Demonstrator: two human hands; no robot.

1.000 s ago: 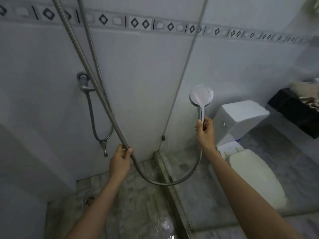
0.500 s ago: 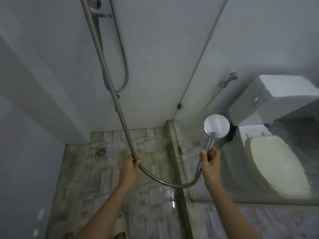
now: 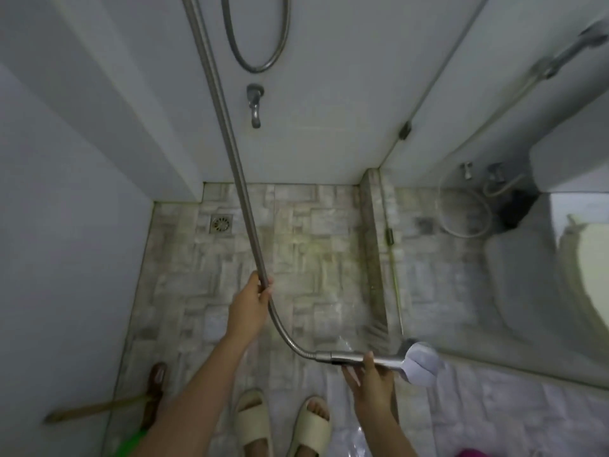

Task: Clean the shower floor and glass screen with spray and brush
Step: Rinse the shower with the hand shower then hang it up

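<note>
My right hand [image 3: 370, 385] grips the handle of a chrome shower head [image 3: 420, 362], held low and level by the bottom edge of the glass screen [image 3: 494, 291]. The head's round face points right, at the glass. Its metal hose [image 3: 237, 166] runs up from the handle past my left hand [image 3: 252, 303], which holds it above the stone-tiled shower floor [image 3: 313, 252]. A brush [image 3: 155, 395] with a long wooden handle lies on the floor at the lower left. No spray bottle is in view.
A square drain [image 3: 221, 223] sits at the floor's far left. A wall tap [image 3: 254, 103] hangs above it. A raised stone kerb [image 3: 372, 242] carries the glass. Behind the glass stand a toilet [image 3: 560, 258] and a bidet hose. My sandalled feet [image 3: 283, 423] stand on wet tiles.
The view has tipped down from the wall to the floor. My right hand has lowered the shower head and turned it from upright to level. My left hand stays on the hose.
</note>
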